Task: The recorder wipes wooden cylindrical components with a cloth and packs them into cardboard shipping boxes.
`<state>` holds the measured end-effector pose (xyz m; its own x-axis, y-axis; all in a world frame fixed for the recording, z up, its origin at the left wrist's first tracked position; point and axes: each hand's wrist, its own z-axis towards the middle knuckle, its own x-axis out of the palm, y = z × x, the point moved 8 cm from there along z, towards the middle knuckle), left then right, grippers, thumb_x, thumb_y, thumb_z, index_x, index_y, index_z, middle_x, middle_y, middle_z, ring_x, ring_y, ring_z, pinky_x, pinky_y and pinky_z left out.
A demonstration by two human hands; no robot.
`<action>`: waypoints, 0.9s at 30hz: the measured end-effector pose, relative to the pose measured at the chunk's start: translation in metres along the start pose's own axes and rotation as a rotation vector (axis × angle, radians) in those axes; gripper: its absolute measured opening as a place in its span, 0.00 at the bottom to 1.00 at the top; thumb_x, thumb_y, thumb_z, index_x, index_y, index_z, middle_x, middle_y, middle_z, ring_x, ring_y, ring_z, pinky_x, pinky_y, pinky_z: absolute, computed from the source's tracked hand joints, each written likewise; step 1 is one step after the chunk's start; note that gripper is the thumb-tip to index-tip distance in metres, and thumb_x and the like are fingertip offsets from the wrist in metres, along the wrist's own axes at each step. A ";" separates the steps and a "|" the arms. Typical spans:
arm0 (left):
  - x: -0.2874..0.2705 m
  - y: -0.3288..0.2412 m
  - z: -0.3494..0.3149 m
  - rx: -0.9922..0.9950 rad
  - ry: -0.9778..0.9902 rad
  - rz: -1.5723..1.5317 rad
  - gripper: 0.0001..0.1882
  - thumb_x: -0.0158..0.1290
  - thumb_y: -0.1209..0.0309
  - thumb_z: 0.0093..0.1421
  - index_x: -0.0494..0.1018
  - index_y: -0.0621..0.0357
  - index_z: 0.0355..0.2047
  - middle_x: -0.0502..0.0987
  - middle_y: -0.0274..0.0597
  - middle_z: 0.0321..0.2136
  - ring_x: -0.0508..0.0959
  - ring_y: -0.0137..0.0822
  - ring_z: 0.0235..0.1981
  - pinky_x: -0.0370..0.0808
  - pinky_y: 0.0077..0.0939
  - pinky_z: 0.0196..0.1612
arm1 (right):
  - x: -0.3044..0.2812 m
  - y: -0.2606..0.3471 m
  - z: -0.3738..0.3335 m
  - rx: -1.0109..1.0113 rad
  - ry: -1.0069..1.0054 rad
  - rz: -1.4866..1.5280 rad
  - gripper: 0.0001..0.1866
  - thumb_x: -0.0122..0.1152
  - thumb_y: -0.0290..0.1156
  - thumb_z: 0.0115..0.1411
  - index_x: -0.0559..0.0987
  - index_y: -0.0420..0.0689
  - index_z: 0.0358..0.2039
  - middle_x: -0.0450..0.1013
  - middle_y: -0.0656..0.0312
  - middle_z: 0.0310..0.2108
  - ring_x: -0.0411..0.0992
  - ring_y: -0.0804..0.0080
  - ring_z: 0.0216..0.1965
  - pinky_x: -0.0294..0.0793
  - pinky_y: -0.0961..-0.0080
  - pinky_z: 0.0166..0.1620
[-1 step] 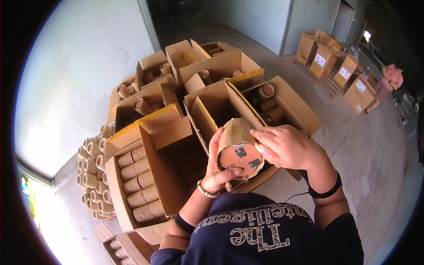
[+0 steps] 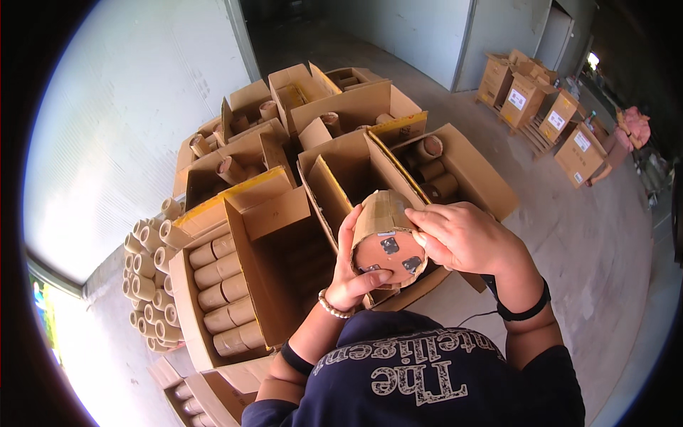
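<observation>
A thick cardboard tube (image 2: 383, 212) is tilted in front of my chest. Its near end is closed by a reddish-brown disc (image 2: 382, 262) bearing several small black patches. My left hand (image 2: 348, 274) wraps the tube from the left, thumb lying across the disc's lower part. At the upper right rim, my right hand (image 2: 462, 235) pinches the tube's edge, where a ragged strip of brown wrapping shows. Whatever lies between those fingertips is too small to make out. Directly behind the tube stands an open carton (image 2: 348, 158).
Open cartons of similar tubes crowd ahead; one carton (image 2: 186, 299) at left holds stacked rows. Bare tubes (image 2: 146, 288) are piled on the floor by the wall. Another carton (image 2: 206, 388) sits lower left. Farther right, closed-in boxes (image 2: 523, 99) stand on a wooden pallet (image 2: 535, 135).
</observation>
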<state>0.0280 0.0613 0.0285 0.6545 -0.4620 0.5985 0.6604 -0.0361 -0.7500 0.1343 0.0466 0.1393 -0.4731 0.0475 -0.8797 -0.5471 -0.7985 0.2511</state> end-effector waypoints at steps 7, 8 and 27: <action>-0.004 0.003 0.000 0.040 0.007 0.039 0.53 0.58 0.77 0.37 0.39 0.52 0.62 0.51 0.45 0.57 0.57 0.43 0.58 0.58 0.36 0.58 | 0.000 -0.003 0.001 0.058 0.044 0.059 0.17 0.50 0.32 0.57 0.71 0.29 0.39 0.71 0.48 0.26 0.71 0.55 0.27 0.71 0.67 0.31; -0.003 0.002 0.000 0.046 0.017 0.047 0.53 0.59 0.76 0.37 0.39 0.51 0.62 0.51 0.45 0.57 0.57 0.43 0.58 0.58 0.36 0.58 | 0.000 -0.003 0.001 0.066 0.055 0.067 0.17 0.50 0.32 0.57 0.71 0.29 0.39 0.71 0.48 0.26 0.71 0.55 0.27 0.71 0.67 0.31; -0.030 0.049 -0.015 -0.408 -0.213 -0.268 0.36 0.51 0.53 0.54 0.54 0.62 0.56 0.66 0.48 0.49 0.69 0.42 0.49 0.68 0.37 0.51 | 0.042 0.005 -0.023 0.054 -0.044 0.159 0.21 0.59 0.28 0.51 0.71 0.35 0.46 0.65 0.56 0.35 0.70 0.66 0.25 0.70 0.72 0.28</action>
<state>0.0348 0.0606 -0.0302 0.5710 -0.2008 0.7960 0.6452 -0.4897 -0.5864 0.1277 0.0313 0.0946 -0.5859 -0.0498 -0.8089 -0.4985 -0.7648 0.4082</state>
